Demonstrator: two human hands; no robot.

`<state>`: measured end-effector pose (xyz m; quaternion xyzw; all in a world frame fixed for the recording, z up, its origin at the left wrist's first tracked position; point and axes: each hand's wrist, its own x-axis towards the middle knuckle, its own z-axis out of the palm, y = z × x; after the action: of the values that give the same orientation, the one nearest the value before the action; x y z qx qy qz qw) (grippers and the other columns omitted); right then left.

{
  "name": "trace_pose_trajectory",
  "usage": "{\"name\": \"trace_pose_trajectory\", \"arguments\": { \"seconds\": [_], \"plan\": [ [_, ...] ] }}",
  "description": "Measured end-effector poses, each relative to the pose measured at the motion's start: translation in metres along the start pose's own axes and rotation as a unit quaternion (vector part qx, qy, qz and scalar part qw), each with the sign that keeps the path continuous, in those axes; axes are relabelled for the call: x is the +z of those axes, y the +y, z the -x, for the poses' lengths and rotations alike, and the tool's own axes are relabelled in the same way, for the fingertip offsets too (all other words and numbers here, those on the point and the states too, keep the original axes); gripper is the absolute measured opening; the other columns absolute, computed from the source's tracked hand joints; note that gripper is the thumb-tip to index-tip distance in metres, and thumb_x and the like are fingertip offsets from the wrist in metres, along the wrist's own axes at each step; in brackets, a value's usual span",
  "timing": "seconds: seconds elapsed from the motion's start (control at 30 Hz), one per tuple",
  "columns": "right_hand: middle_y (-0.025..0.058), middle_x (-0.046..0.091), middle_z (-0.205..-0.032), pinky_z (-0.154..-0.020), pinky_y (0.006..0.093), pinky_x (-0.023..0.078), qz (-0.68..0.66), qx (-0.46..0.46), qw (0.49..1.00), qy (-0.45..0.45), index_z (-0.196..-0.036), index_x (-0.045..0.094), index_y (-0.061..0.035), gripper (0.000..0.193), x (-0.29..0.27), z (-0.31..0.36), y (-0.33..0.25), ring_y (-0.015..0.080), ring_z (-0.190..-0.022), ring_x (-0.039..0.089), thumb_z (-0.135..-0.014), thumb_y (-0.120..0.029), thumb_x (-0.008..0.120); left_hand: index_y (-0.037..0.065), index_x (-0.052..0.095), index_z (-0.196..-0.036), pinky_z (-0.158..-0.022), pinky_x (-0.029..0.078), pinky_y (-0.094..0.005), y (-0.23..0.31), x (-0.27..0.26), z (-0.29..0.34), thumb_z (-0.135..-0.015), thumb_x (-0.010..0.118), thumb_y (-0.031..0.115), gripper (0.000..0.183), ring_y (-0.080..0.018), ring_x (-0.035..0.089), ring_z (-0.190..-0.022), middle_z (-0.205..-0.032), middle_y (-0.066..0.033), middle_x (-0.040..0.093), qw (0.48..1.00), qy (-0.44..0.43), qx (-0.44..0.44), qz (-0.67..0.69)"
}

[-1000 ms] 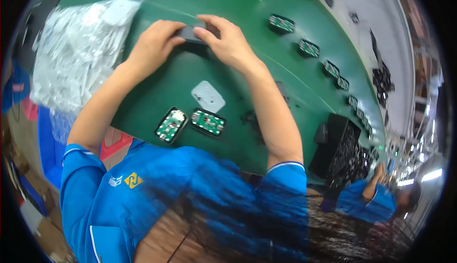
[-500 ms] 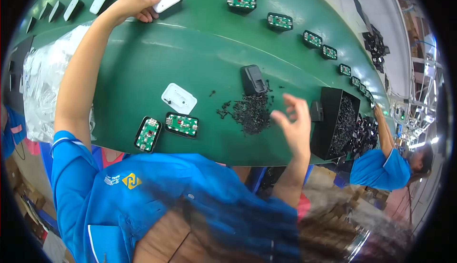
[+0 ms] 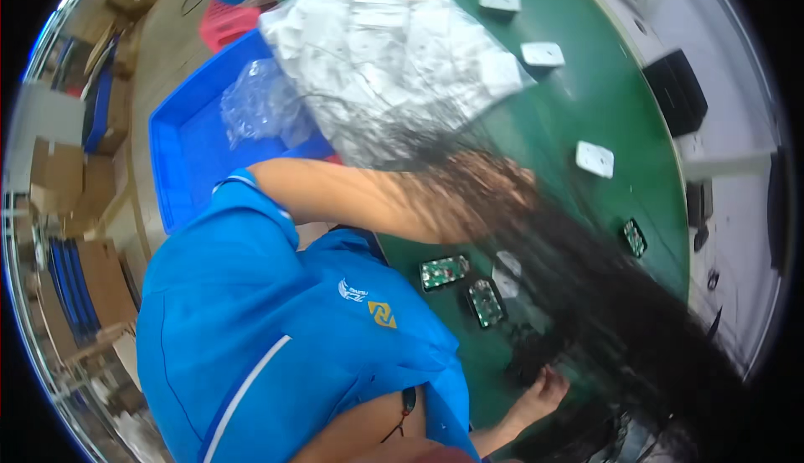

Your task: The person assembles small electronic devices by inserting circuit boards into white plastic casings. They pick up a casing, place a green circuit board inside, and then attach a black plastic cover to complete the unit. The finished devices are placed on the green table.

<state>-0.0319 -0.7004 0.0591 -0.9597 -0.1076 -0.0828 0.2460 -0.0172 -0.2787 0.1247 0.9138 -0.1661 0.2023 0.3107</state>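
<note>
Dark blurred strands cross the picture and cover much of my left hand (image 3: 494, 185), which is over the green table beside the clear plastic bags; its fingers are too hidden to read. My right hand (image 3: 543, 394) is at the table's lower part, fingers drawn together near the dark pile of small screws (image 3: 528, 354), and what they hold, if anything, is hidden. Between my hands lie two black cases with green circuit boards, one (image 3: 445, 272) nearer my body and one (image 3: 486, 302) beside it. A white cover (image 3: 506, 275) lies next to them, partly veiled.
White-topped cases (image 3: 543, 54) stand spaced along the table, one (image 3: 595, 159) nearest my left hand. Farther along is a black case with a green board (image 3: 635, 238). A blue bin (image 3: 188, 153) holds clear plastic at left. Clear plastic bags (image 3: 394, 44) cover the table's edge.
The view has turned left, bringing the blue bin and shelves in. My left hand no longer holds the white-topped case. My right hand's fingers, apart before, are drawn together near the screws.
</note>
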Motion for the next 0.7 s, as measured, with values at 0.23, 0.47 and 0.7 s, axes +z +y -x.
{"name": "trace_pose_trajectory", "arguments": {
  "seconds": [0.23, 0.47, 0.7],
  "plan": [
    [0.0135, 0.057, -0.106, -0.084, 0.0317, 0.048, -0.078, 0.045, 0.996, 0.007, -0.116, 0.051, 0.0023, 0.027, -0.020, 0.001, 0.024, 0.0224, -0.095, 0.058, -0.092, -0.011, 0.052, 0.002, 0.059, -0.097, -0.076, 0.047, -0.0398, -0.062, -0.080, 0.088, -0.081, 0.063, 0.016, 0.022, -0.0318, 0.056, -0.089, -0.091, -0.0127, 0.056, 0.929, 0.125, -0.226, -0.266],
    [0.0069, 0.061, -0.091, -0.072, 0.0244, 0.049, -0.138, 0.153, 0.978, 0.042, -0.103, 0.058, 0.0018, 0.015, -0.014, -0.017, 0.000, 0.0139, -0.082, 0.059, -0.091, -0.006, 0.055, 0.002, 0.054, -0.107, -0.082, 0.045, -0.0398, -0.072, -0.090, 0.100, -0.071, 0.074, 0.029, 0.049, -0.0312, 0.050, -0.101, -0.101, -0.0123, 0.054, 0.907, -0.028, -0.311, -0.282],
    [0.0059, 0.059, -0.082, -0.059, 0.0194, 0.046, -0.311, 0.147, 0.939, 0.017, -0.100, 0.056, 0.0008, 0.010, 0.003, -0.044, -0.080, 0.0089, -0.068, 0.056, -0.091, -0.002, 0.056, 0.006, 0.061, -0.091, -0.080, 0.044, -0.0381, -0.088, -0.095, 0.104, -0.070, 0.075, 0.023, 0.031, -0.0287, 0.051, -0.093, -0.094, -0.0085, 0.056, 0.947, 0.051, -0.217, -0.233]
  ]
}}
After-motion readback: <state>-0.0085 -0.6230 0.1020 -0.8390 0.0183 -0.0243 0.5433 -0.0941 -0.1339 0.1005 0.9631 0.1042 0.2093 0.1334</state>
